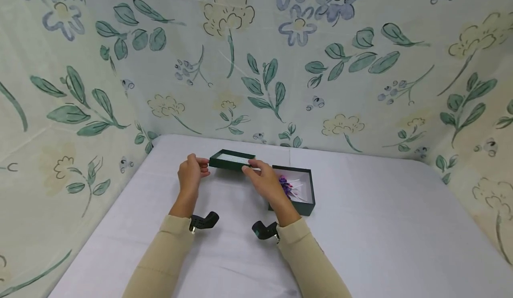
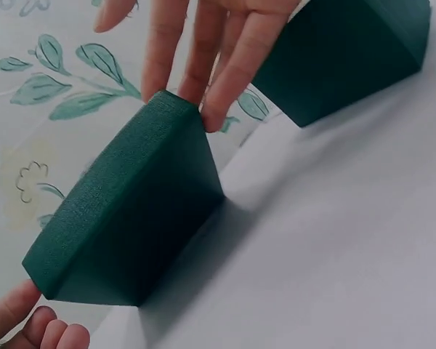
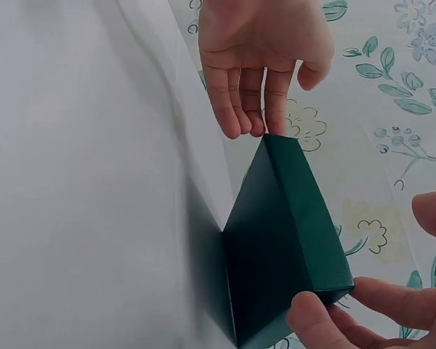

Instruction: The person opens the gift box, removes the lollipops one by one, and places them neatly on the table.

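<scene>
A shallow dark green box lid (image 1: 229, 163) with a pale inside is held tilted between the two hands, close over the white table. My left hand (image 1: 190, 172) touches its left end with the fingertips, the thumb standing off it in the right wrist view. At the other end, the extended fingers of my right hand (image 1: 264, 177) press against the corner, with the thumb away from the lid in the left wrist view. Beside the right hand stands an uncovered green box (image 1: 306, 208), white inside. White sticks (image 1: 294, 189) with purple and red ends lie in it, partly hidden behind the right hand.
The table (image 1: 380, 218) is covered by a white cloth. Behind it and at both sides hang floral fabric walls (image 1: 280, 48). A black wrist camera (image 1: 204, 220) sits on the left wrist and another (image 1: 264, 230) on the right.
</scene>
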